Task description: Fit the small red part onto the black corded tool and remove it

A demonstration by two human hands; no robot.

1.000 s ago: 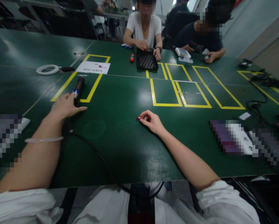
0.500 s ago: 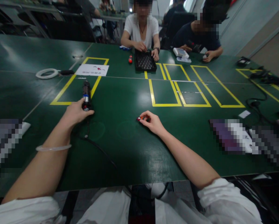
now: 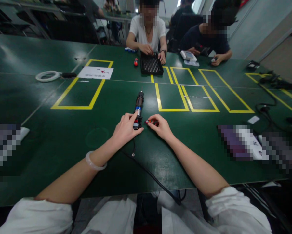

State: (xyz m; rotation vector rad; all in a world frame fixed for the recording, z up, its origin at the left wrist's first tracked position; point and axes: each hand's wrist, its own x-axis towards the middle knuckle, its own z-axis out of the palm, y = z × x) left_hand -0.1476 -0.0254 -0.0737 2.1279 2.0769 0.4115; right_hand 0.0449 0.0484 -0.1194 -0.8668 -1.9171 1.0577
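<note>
My left hand point(image 3: 126, 128) is closed around the lower part of a corded electric screwdriver point(image 3: 139, 100), black with a blue and silver band. Its thin bit points away from me, and a black cable point(image 3: 151, 174) trails from its lower end towards the table's front edge. Just to the right, my right hand point(image 3: 160, 125) pinches a small red-and-orange piece point(image 3: 148, 122) between thumb and fingers. What kind of piece it is I cannot make out; the fingers cover part of it. A small gap separates the piece from the screwdriver.
Yellow tape frames point(image 3: 174, 110) mark the green table point(image 3: 185, 146). Across from me, a person in white handles a black tray point(image 3: 152, 63) beside a small red item point(image 3: 136, 62). A paper sheet point(image 3: 96, 72) and a white coil point(image 3: 47, 76) lie left; cables point(image 3: 280, 79) lie right.
My left hand has carried the electric screwdriver rightward from the left tape frame to beside my right hand, its cable following. My right hand has barely moved and still pinches the small piece.
</note>
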